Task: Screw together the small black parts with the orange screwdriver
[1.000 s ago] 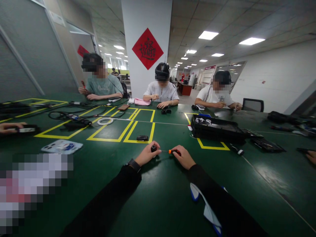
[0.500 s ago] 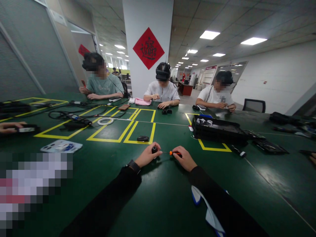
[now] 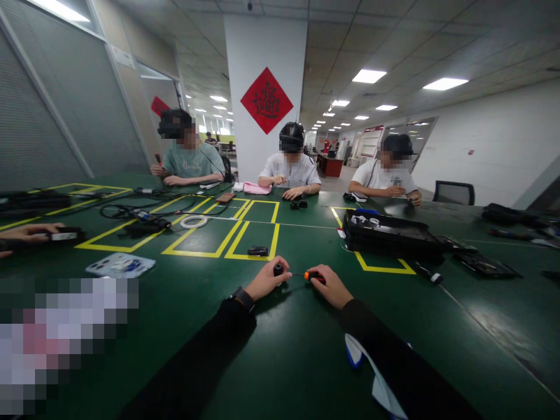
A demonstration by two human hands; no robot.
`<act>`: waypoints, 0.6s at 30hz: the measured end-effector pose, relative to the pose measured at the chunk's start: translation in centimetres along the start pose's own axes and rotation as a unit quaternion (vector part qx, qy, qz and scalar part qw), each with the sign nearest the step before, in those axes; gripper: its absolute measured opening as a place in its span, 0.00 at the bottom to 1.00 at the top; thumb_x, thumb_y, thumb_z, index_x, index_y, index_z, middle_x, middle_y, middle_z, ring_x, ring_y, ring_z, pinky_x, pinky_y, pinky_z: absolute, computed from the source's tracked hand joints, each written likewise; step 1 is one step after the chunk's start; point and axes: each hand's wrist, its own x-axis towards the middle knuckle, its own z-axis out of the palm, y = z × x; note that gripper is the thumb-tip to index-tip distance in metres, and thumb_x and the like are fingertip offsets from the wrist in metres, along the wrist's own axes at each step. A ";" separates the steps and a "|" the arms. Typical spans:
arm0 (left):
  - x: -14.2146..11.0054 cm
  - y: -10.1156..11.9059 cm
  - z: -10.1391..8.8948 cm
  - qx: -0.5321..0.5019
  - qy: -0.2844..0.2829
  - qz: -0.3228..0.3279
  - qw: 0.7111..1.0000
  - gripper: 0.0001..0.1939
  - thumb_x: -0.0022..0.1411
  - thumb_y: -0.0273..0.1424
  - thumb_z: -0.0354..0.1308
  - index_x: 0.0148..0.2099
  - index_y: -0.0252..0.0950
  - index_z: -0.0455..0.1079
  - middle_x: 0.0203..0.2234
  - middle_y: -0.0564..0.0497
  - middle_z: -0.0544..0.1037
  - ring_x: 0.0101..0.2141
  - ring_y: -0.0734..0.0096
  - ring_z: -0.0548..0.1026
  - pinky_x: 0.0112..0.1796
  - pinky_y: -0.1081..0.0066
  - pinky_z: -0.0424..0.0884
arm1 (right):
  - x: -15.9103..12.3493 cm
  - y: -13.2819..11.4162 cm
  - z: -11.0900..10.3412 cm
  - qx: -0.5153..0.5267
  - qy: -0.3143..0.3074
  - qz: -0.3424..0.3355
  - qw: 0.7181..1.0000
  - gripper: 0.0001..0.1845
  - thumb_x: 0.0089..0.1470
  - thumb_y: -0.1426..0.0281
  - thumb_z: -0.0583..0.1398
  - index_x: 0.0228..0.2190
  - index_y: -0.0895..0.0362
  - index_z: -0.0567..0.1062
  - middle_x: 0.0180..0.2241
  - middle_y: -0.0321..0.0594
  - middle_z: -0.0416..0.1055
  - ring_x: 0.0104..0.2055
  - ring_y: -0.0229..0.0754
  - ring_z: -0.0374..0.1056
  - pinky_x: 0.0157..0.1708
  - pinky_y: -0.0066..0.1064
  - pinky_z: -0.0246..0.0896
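Observation:
My left hand (image 3: 265,280) is closed around a small black cylindrical part (image 3: 279,269), its round end showing between thumb and fingers. From the right, my right hand (image 3: 332,287) grips a screwdriver (image 3: 307,275) with an orange and black handle. Its thin shaft points left and reaches the part in my left hand; the tip is hidden by the fingers. Just beyond my left hand, a black oblong piece (image 3: 258,251) lies inside a yellow taped box on the green table (image 3: 297,361).
A black open case (image 3: 394,233) stands at the right, with a small black-and-white cylinder (image 3: 429,273) before it. A patterned phone case (image 3: 121,265) and a white cable coil (image 3: 193,221) lie left. Three people sit opposite. Another person's hand (image 3: 32,233) rests at far left.
The view has tilted up slightly and shifted, so everything sits a little lower and further right. Both hands keep their hold, the screwdriver still meeting the black part.

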 end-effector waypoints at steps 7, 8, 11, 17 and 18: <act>0.0 0.1 0.0 0.002 0.000 0.002 1.000 0.12 0.50 0.36 0.56 0.35 0.35 0.63 0.26 0.55 0.69 0.28 0.75 0.67 0.34 0.72 0.64 | 0.0 -0.2 -0.3 0.000 0.005 -0.002 1.000 0.13 0.55 0.72 0.49 0.34 0.57 0.72 0.34 0.40 0.68 0.39 0.40 0.61 0.42 0.34 0.54; 0.0 0.1 0.0 0.003 0.000 0.002 1.000 0.12 0.51 0.36 0.56 0.36 0.35 0.63 0.26 0.55 0.69 0.28 0.75 0.67 0.34 0.72 0.64 | 0.0 -0.2 -0.3 0.001 0.003 -0.004 1.000 0.13 0.56 0.72 0.48 0.34 0.57 0.72 0.33 0.40 0.68 0.39 0.40 0.61 0.42 0.34 0.54; 0.0 0.1 0.0 0.001 -0.002 0.001 1.000 0.12 0.51 0.36 0.56 0.36 0.35 0.63 0.27 0.54 0.69 0.28 0.75 0.67 0.34 0.72 0.64 | 0.0 -0.2 -0.4 -0.003 -0.007 -0.009 1.000 0.10 0.54 0.70 0.51 0.34 0.57 0.72 0.34 0.40 0.68 0.39 0.41 0.60 0.42 0.34 0.55; -0.1 -0.2 0.0 0.000 0.003 0.009 1.000 0.12 0.51 0.37 0.55 0.36 0.35 0.63 0.29 0.54 0.69 0.30 0.74 0.68 0.35 0.72 0.64 | -0.1 0.2 -0.2 -0.006 -0.009 -0.012 1.000 0.10 0.53 0.72 0.52 0.36 0.57 0.71 0.35 0.40 0.67 0.40 0.40 0.60 0.42 0.34 0.54; -0.1 -0.2 0.0 0.002 0.006 0.010 1.000 0.12 0.51 0.37 0.56 0.36 0.36 0.64 0.29 0.54 0.69 0.30 0.74 0.68 0.35 0.72 0.64 | -0.1 0.2 -0.1 -0.007 -0.009 -0.012 1.000 0.10 0.53 0.72 0.52 0.36 0.57 0.71 0.35 0.41 0.67 0.40 0.40 0.60 0.43 0.34 0.54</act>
